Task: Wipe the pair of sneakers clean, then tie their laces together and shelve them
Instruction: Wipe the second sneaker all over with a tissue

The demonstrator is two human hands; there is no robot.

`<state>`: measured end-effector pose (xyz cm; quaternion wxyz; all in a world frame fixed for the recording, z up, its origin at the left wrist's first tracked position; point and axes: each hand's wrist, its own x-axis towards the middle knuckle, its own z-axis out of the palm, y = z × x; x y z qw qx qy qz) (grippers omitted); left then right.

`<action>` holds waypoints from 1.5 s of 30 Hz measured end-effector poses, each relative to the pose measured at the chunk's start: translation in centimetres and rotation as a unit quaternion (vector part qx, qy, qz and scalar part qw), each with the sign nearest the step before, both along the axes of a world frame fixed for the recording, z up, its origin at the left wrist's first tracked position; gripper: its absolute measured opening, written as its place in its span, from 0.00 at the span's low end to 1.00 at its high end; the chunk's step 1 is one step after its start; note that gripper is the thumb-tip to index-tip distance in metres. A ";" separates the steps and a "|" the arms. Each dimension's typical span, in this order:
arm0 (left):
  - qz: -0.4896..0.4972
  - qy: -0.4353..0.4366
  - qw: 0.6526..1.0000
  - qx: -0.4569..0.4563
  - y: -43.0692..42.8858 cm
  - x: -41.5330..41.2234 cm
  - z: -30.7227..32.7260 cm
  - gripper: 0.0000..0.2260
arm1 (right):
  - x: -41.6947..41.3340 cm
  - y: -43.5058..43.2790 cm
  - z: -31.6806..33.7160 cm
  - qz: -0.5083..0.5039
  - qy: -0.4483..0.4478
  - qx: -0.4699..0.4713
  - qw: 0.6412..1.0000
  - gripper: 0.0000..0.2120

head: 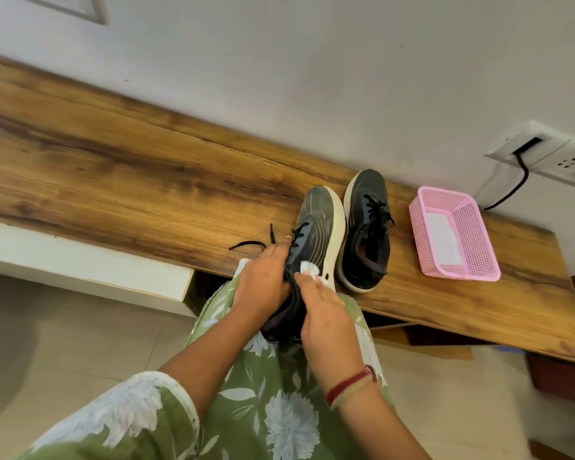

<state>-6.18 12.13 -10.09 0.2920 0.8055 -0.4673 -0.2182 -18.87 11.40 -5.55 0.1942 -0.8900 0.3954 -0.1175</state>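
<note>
We start with the wooden counter (pixel 113 167), which runs along the wall and carries everything but the shoe in hand. We count two sneakers. The held sneaker (pixel 316 224) is raised at the counter's near edge and rolled onto its side. Its long axis runs from the heel by the lap, away and a little right, to the toe over the wood, with the white sole facing right. The second sneaker (pixel 367 227) stands upright on the counter just beside that sole, parallel to it. One pink basket (pixel 472 234) sits further right, apart from the shoes. There are two hands. The left grip (pixel 263 287) clasps the held sneaker on its lace side, and the right grip (pixel 326 313) pinches a wad against the upper near the sole. We judge that the stretch left to wipe lies ahead of the right grip, toeward along the axis, so this hand is the nearer one for the stroke. One flat white sheet (pixel 440 237) lies in the basket. We see one small white wad (pixel 307 268) and one loose black lace (pixel 249 244) trailing left over the counter.
</note>
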 end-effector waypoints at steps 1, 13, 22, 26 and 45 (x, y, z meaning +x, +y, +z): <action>0.001 0.000 1.000 -0.003 0.0 0.1 0.0 0.28 | -0.4 0.2 0.4 0.000 -0.002 0.006 1.000 0.23; 0.013 0.019 1.000 -0.018 -0.3 -0.1 0.3 0.25 | 3.9 -8.9 1.9 0.017 0.034 0.027 0.999 0.25; 0.001 0.015 1.000 -0.017 -0.3 0.0 0.0 0.27 | 2.2 -8.2 0.4 0.040 0.048 -0.015 0.998 0.30; 0.008 0.020 1.000 -0.017 -0.3 0.0 -0.1 0.25 | 1.9 -7.4 1.2 0.114 0.042 0.013 0.992 0.27; 0.019 0.041 0.998 -0.047 -0.2 -0.1 -0.5 0.24 | 0.6 -5.6 1.0 0.147 -0.035 0.061 0.987 0.21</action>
